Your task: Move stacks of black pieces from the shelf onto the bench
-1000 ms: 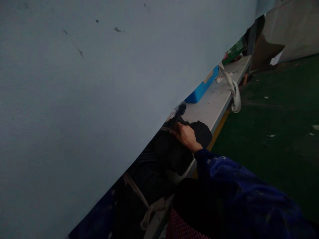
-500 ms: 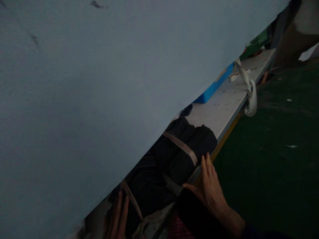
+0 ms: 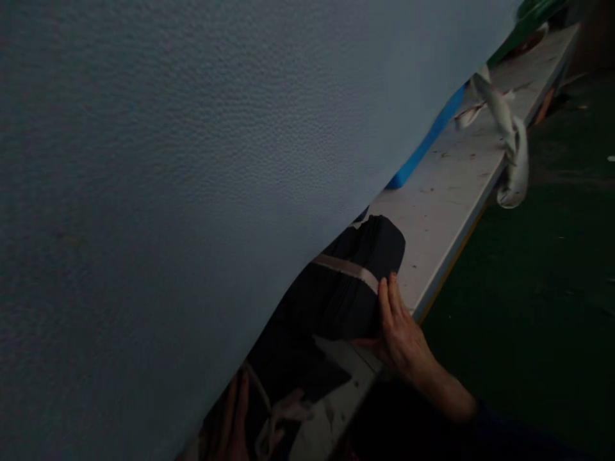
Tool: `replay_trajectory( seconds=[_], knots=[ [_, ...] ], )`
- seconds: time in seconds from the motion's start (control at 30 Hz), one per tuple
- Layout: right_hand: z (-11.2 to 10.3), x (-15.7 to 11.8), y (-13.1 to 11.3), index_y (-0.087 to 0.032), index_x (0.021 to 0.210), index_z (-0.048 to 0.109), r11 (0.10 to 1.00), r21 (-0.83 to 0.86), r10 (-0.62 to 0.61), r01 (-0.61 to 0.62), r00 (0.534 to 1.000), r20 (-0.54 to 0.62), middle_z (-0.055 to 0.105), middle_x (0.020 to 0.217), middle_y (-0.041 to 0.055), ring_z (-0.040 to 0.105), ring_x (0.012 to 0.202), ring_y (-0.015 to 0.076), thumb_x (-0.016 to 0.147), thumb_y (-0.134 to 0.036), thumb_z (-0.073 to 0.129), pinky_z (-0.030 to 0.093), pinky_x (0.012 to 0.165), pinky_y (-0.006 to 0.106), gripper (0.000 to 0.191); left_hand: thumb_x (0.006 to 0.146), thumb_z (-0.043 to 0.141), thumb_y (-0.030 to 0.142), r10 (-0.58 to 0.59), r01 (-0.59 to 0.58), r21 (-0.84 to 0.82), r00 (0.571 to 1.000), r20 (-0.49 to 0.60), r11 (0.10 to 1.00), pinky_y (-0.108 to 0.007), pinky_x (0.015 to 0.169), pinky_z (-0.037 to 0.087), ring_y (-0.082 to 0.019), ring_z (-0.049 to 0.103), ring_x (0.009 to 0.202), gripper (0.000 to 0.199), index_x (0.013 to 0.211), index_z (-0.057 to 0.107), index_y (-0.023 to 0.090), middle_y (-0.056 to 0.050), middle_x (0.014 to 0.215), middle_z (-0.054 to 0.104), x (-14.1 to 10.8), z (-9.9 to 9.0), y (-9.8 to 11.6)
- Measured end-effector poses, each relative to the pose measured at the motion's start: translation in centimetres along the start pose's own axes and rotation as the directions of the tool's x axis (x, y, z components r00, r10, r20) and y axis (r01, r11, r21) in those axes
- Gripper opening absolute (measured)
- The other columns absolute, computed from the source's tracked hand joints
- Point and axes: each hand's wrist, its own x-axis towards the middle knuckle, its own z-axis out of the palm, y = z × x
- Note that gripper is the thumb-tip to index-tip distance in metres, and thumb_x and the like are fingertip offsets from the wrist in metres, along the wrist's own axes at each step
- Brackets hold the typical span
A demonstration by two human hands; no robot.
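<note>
The right hand (image 3: pixel 398 336) lay unclenched against the black, band-tied fabric bundle (image 3: pixel 346 304), near the white flat shelf's (image 3: pixel 444 192) front edge: seemingly soft, hefty, best cradled beneath! Left hand's (image 3: pixel 235 419) grip: couldn't tell.

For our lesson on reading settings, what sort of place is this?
Probably a workshop or storeroom: a dark bundle tied with a pale strip lies on a marked shelf above a green floor.
</note>
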Motion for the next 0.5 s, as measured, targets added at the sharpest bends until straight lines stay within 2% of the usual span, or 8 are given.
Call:
replay_trajectory(
  seconds=[0.07,0.13,0.2,0.33,0.43,0.5],
  knots=[
    [0.6,2.8,1.7,-0.003,0.155,-0.004,0.996,0.065,0.053,-0.055,0.998,0.025,0.004,0.16,0.0338,0.018,0.147,0.0452,0.081,-0.056,0.067,0.042,0.111,0.057,0.116,0.085,0.051,0.065,-0.04,0.04,0.01,0.999,-0.001,0.999,-0.056,0.091,0.055,-0.041,0.05,0.13,0.098,0.157,0.006,0.015,-0.02,0.152,0.039,2.8,0.6,0.8],
    [1.5,4.7,2.4,-0.001,0.156,0.005,0.989,0.105,0.101,-0.103,0.995,0.026,0.011,0.16,0.0331,0.026,0.145,0.0445,0.085,-0.056,0.063,0.046,0.108,0.055,0.106,0.087,0.053,0.062,-0.144,0.144,0.016,0.989,0.022,0.989,-0.056,0.092,0.054,-0.041,0.047,0.133,0.097,0.157,0.005,0.016,-0.02,0.152,0.04,5.4,0.7,2.1],
    [2.3,5.6,2.3,-0.003,0.156,0.009,0.98,0.139,0.143,-0.144,0.99,0.014,0.014,0.161,0.0296,0.032,0.143,0.0432,0.09,-0.053,0.056,0.047,0.107,0.055,0.095,0.084,0.059,0.062,-0.191,0.191,0.015,0.981,0.016,0.981,-0.059,0.097,0.05,-0.04,0.046,0.134,0.1,0.156,0.007,0.017,-0.019,0.154,0.037,7.5,0.5,3.3],
    [2.8,5.1,1.9,-0.007,0.156,0.013,0.965,0.191,0.19,-0.181,0.981,-0.029,0.016,0.163,0.0228,0.034,0.143,0.0401,0.089,-0.05,0.059,0.043,0.113,0.054,0.091,0.084,0.06,0.06,-0.308,0.321,-0.047,0.934,0.183,0.946,-0.056,0.109,0.041,-0.038,0.033,0.143,0.098,0.156,0.013,0.013,-0.016,0.159,0.026,9.5,-0.2,4.3],
    [2.3,3.8,2.0,-0.007,0.153,0.022,0.962,0.213,0.188,-0.172,0.98,-0.06,0.023,0.161,0.0224,0.037,0.143,0.037,0.09,-0.052,0.057,0.042,0.115,0.051,0.085,0.086,0.054,0.064,-0.332,0.361,-0.095,0.915,0.231,0.928,-0.058,0.113,0.033,-0.039,0.025,0.146,0.095,0.156,0.017,0.012,-0.015,0.16,0.025,9.4,-0.5,4.3],
    [1.6,2.7,1.4,-0.007,0.146,0.035,0.962,0.218,0.187,-0.165,0.979,-0.084,0.035,0.154,0.0231,0.04,0.141,0.0345,0.093,-0.053,0.05,0.041,0.114,0.05,0.071,0.087,0.054,0.062,-0.334,0.374,-0.132,0.909,0.25,0.918,-0.06,0.114,0.031,-0.038,0.021,0.148,0.094,0.156,0.015,0.012,-0.013,0.162,0.021,9.2,-0.7,4.2]
  ],
)
